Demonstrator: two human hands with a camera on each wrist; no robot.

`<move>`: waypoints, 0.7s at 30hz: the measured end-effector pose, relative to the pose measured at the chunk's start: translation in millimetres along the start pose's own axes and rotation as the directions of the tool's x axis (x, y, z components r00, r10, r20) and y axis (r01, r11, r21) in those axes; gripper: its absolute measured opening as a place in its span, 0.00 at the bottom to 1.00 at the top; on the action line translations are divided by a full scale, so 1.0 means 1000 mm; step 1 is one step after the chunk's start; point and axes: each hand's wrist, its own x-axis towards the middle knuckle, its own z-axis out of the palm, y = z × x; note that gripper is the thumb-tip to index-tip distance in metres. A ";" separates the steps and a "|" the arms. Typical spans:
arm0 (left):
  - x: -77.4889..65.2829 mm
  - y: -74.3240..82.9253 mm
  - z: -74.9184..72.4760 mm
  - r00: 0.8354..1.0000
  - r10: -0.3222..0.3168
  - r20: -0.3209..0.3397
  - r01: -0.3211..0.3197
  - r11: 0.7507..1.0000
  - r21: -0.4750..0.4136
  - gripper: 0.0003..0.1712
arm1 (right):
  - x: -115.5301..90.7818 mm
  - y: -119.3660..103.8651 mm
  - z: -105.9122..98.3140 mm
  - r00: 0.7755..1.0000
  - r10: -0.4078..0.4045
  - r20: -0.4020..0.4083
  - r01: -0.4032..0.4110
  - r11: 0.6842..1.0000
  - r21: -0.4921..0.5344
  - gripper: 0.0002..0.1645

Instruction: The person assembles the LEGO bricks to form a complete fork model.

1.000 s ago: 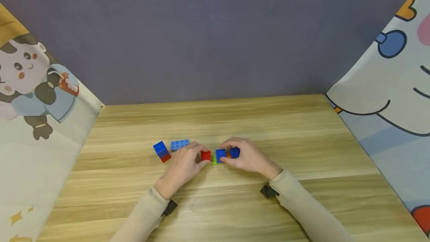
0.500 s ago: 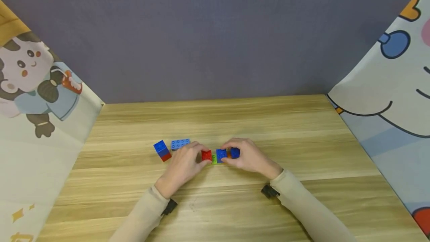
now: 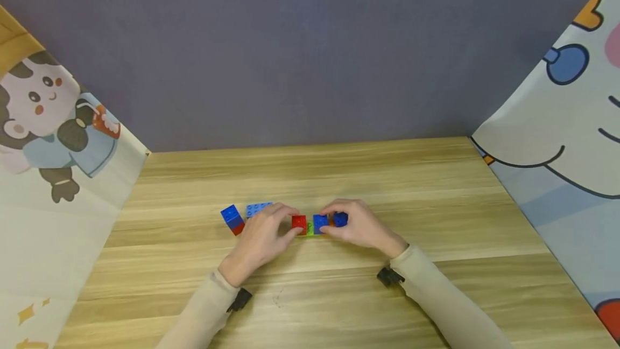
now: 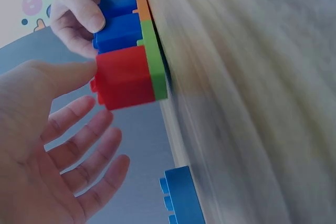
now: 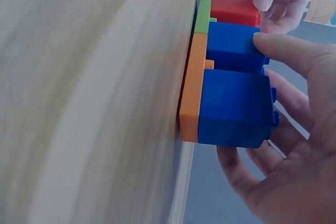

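In the middle of the table stands a row of toy bricks on a green base brick [image 4: 153, 59] and an orange base brick [image 5: 192, 87]. A red brick [image 3: 298, 223] sits on the green one; a blue brick [image 3: 320, 223] is beside it with a gap, and another blue brick [image 5: 236, 108] sits on the orange end. My left hand [image 3: 263, 233] is around the red brick, thumb at its edge, the other fingers spread and apart from it in the left wrist view. My right hand [image 3: 358, 223] pinches the middle blue brick between thumb and index finger.
Left of the row stands a blue brick stacked on a red one [image 3: 233, 220]. Beside it lies a lighter blue studded brick [image 3: 256, 209], partly behind the left hand. A grey panel [image 3: 310, 58] rises along the table's back edge, with printed panels at both sides.
My left hand has loosened from the red brick and shifted slightly left, so more of the brick shows. The right hand keeps its hold on the blue brick.
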 end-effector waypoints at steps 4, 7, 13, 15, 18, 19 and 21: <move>0.000 -0.002 -0.003 1.000 -0.013 -0.026 0.013 1.000 -0.024 0.18 | -0.001 0.002 -0.002 1.000 0.023 -0.016 -0.022 1.000 0.020 0.18; 0.000 -0.005 -0.005 0.999 -0.022 -0.036 0.021 0.999 -0.028 0.18 | -0.002 0.006 -0.005 0.999 0.048 -0.025 -0.047 0.998 0.033 0.18; 0.000 -0.011 -0.004 0.998 -0.023 -0.063 0.022 0.999 -0.027 0.18 | -0.005 0.014 -0.011 0.995 0.088 -0.052 -0.086 0.995 0.042 0.18; 0.001 -0.013 -0.003 0.997 -0.023 -0.076 0.021 0.999 -0.029 0.18 | -0.006 0.016 -0.013 0.992 0.107 -0.066 -0.105 0.994 0.035 0.18; 0.001 -0.015 -0.003 0.996 -0.032 -0.089 0.029 0.999 -0.035 0.18 | -0.006 0.017 -0.016 0.987 0.132 -0.095 -0.130 0.991 0.020 0.18; 0.002 -0.016 -0.003 0.995 -0.036 -0.093 0.033 0.999 -0.035 0.17 | -0.007 0.018 -0.017 0.985 0.138 -0.104 -0.137 0.990 0.018 0.18; 0.002 -0.017 -0.002 0.994 -0.043 -0.102 0.039 0.999 -0.038 0.17 | -0.008 0.019 -0.018 0.982 0.148 -0.118 -0.147 0.989 0.016 0.18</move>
